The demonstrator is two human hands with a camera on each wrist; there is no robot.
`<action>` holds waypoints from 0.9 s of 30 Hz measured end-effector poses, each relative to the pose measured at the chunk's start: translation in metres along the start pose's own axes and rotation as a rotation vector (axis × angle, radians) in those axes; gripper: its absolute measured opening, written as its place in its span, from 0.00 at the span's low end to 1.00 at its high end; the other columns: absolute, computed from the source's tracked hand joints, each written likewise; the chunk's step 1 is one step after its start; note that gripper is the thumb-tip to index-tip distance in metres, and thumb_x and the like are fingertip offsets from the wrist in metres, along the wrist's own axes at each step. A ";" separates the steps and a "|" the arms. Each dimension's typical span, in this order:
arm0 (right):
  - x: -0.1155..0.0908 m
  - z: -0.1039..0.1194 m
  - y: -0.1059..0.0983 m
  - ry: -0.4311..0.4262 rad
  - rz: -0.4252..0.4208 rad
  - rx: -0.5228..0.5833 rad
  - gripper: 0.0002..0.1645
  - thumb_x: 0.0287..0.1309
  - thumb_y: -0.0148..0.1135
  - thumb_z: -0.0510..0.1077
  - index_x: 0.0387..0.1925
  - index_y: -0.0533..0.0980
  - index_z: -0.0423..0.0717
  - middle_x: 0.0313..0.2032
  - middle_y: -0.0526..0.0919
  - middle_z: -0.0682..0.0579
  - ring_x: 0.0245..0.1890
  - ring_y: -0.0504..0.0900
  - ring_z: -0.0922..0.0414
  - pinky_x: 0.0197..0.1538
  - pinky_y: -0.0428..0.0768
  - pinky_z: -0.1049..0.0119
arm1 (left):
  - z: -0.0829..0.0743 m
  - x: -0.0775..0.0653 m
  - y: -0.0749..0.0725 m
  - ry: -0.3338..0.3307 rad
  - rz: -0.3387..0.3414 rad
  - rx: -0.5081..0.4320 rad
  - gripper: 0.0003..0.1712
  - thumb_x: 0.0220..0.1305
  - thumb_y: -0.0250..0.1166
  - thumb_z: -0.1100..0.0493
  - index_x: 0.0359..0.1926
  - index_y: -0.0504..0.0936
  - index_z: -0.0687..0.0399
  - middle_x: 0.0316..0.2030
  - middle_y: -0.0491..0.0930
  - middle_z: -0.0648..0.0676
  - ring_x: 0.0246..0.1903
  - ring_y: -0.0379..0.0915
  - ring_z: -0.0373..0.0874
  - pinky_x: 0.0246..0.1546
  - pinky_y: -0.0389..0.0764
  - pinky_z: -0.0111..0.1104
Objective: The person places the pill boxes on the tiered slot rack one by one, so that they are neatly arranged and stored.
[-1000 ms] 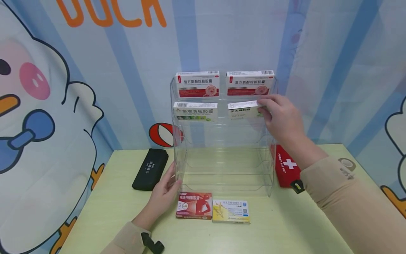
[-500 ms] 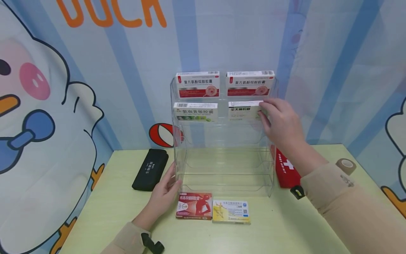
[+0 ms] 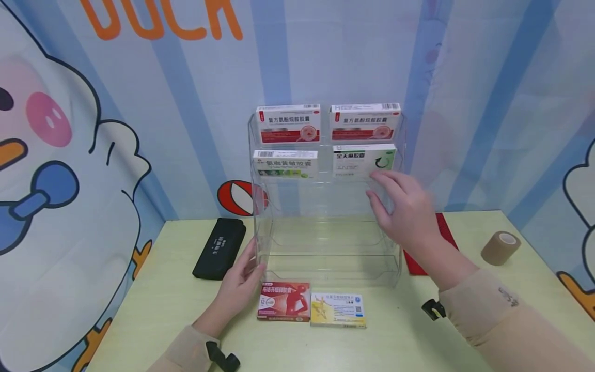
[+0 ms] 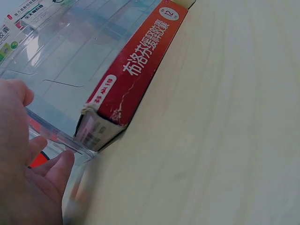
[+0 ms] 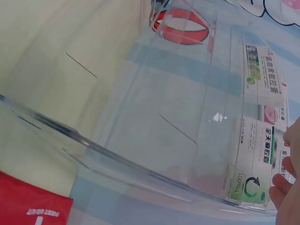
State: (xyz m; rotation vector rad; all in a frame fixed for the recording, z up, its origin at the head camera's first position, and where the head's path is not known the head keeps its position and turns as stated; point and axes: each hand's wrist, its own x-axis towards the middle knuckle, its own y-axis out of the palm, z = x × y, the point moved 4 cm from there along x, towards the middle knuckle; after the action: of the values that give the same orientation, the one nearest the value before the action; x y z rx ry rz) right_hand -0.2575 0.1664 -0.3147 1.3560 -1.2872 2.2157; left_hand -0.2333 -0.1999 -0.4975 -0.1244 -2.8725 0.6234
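Observation:
A clear acrylic display rack [image 3: 328,255] with stepped tiers stands upright on the table. My left hand [image 3: 239,284] holds its lower left side panel, thumb in front and fingers at the outer side. On the second tier, right side, a white and green medicine box [image 3: 354,161] leans in its slot. My right hand [image 3: 405,211] is just below that box's lower right corner, fingers bent loosely with nothing between them. Another white and green medicine box [image 3: 285,164] sits left on that tier. Two red and white medicine boxes [image 3: 289,124] fill the top tier.
Before the rack lie a red medicine box [image 3: 283,301] and a yellow and white medicine box [image 3: 338,310]. A black pouch [image 3: 219,249] is at left. At right are a red first aid pouch [image 3: 416,264], partly behind my arm, and a brown tape roll [image 3: 499,249].
My right hand has let go of the white and green box and moved down. The box now leans back with its front showing. My left hand stays on the rack.

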 end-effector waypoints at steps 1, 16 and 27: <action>-0.004 0.002 0.001 0.002 0.006 0.008 0.27 0.65 0.78 0.40 0.64 0.84 0.41 0.59 0.90 0.40 0.59 0.88 0.40 0.62 0.91 0.40 | 0.000 0.000 0.000 0.004 0.000 -0.002 0.44 0.84 0.62 0.57 0.90 0.53 0.32 0.85 0.65 0.56 0.79 0.70 0.63 0.74 0.78 0.51; -0.062 0.033 0.024 0.066 0.164 0.099 0.38 0.59 0.83 0.46 0.70 0.80 0.48 0.62 0.88 0.45 0.59 0.91 0.47 0.54 0.95 0.50 | 0.000 -0.001 -0.001 0.014 -0.009 -0.002 0.44 0.83 0.62 0.58 0.90 0.53 0.30 0.85 0.65 0.56 0.79 0.70 0.63 0.74 0.78 0.51; -0.098 0.043 0.040 0.163 0.267 0.209 0.38 0.63 0.81 0.47 0.71 0.78 0.49 0.61 0.87 0.48 0.53 0.91 0.54 0.52 0.96 0.55 | 0.001 -0.001 0.001 -0.005 -0.007 0.004 0.44 0.84 0.62 0.56 0.89 0.52 0.24 0.86 0.64 0.54 0.80 0.70 0.62 0.75 0.77 0.51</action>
State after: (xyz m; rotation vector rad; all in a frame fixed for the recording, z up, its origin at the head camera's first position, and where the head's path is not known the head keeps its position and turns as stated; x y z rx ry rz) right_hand -0.2028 0.1313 -0.4087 1.0917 -1.2707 2.6446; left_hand -0.2325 -0.1997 -0.4988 -0.1127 -2.8750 0.6285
